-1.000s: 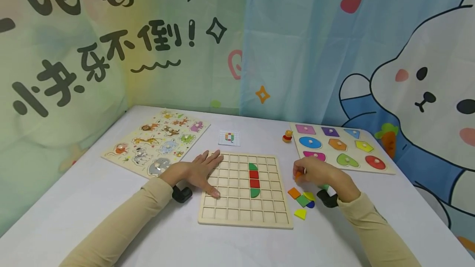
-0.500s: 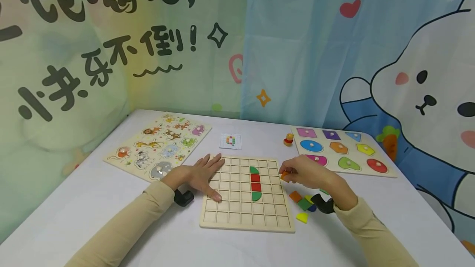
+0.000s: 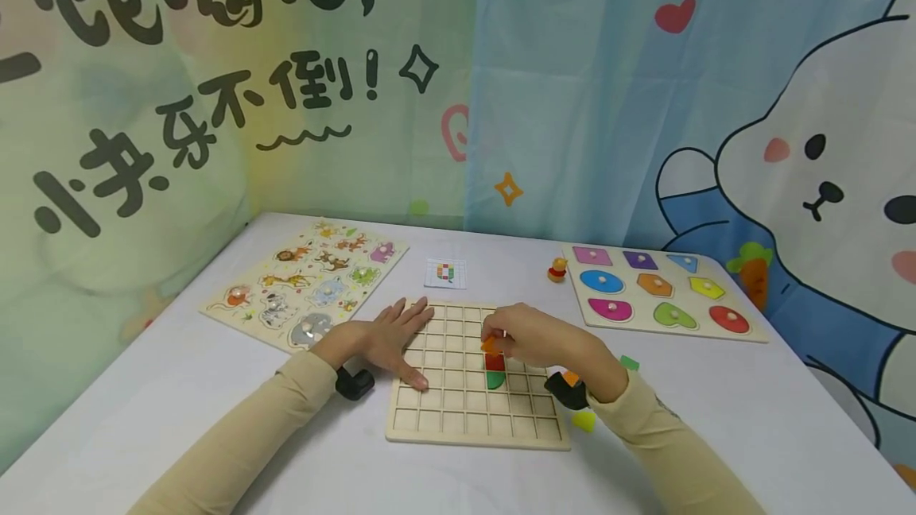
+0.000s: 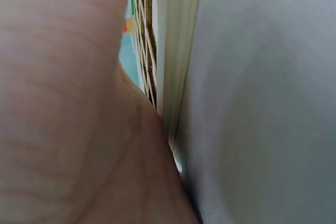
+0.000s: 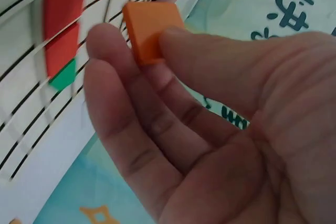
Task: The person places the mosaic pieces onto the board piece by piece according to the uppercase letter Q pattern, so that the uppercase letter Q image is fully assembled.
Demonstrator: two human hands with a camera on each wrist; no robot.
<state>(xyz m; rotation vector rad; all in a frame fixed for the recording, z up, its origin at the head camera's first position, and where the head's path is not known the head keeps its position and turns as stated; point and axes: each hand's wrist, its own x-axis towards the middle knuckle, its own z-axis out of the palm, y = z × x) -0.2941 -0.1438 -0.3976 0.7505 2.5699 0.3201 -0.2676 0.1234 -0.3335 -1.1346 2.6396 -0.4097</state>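
A wooden grid board (image 3: 458, 424) lies on the white table, with red square tiles (image 3: 494, 362) and green rounded tiles (image 3: 495, 380) set in one column. My right hand (image 3: 540, 338) is over the board's upper right part, pinching an orange square tile (image 5: 152, 30) between thumb and fingers. In the head view that hand covers the top of the column; the right wrist view shows red and green tiles in the grid below. My left hand (image 3: 382, 344) rests with spread, straight fingers on the board's left edge. The left wrist view shows mostly skin and the board's side.
Loose tiles, among them a yellow one (image 3: 584, 420) and a green one (image 3: 629, 362), lie right of the board. A pattern card (image 3: 445, 273) and a small bear figure (image 3: 557, 269) stand behind. An animal puzzle (image 3: 250, 324) is at left, a shape puzzle (image 3: 687, 324) at right.
My right hand has carried the orange tile leftward from beside the loose pieces to over the grid's tile column. My left hand has stayed on the board's edge.
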